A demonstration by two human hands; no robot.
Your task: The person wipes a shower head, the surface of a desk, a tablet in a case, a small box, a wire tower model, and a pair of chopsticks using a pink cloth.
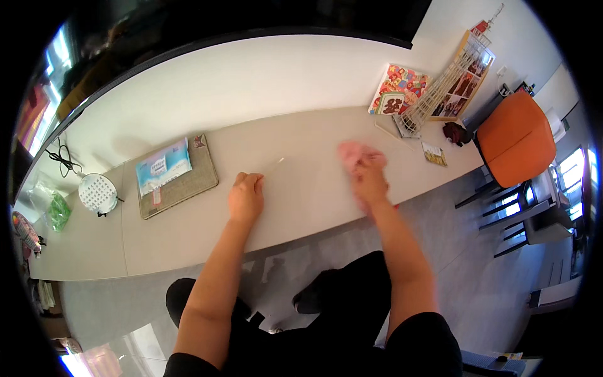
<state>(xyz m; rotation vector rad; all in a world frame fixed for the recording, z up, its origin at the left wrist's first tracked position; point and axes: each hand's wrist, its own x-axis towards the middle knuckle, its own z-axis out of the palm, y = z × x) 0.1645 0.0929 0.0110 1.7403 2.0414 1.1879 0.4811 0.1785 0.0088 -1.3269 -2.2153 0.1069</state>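
My right hand [369, 181] grips a bunched pink cloth [359, 154] over the right half of the long beige tabletop [301, 141]. Part of the cloth hangs below the fingers, and the hand is slightly blurred. Nearer the middle, my left hand [245, 197] is closed, with thumb and fingers pressed together low over the tabletop. Whatever lies between those fingers, if anything, is too small to tell. Just beyond them shows a small, thin, pale glint [281, 161], whose kind I cannot make out.
To the left lie a grey-brown flat case [201, 179] with a blue-and-white packet [163, 166] on it, and a round white perforated device [98, 193]. At right stand a lattice tower model [440, 85], a colourful picture board [399, 88] and an orange chair [516, 141].
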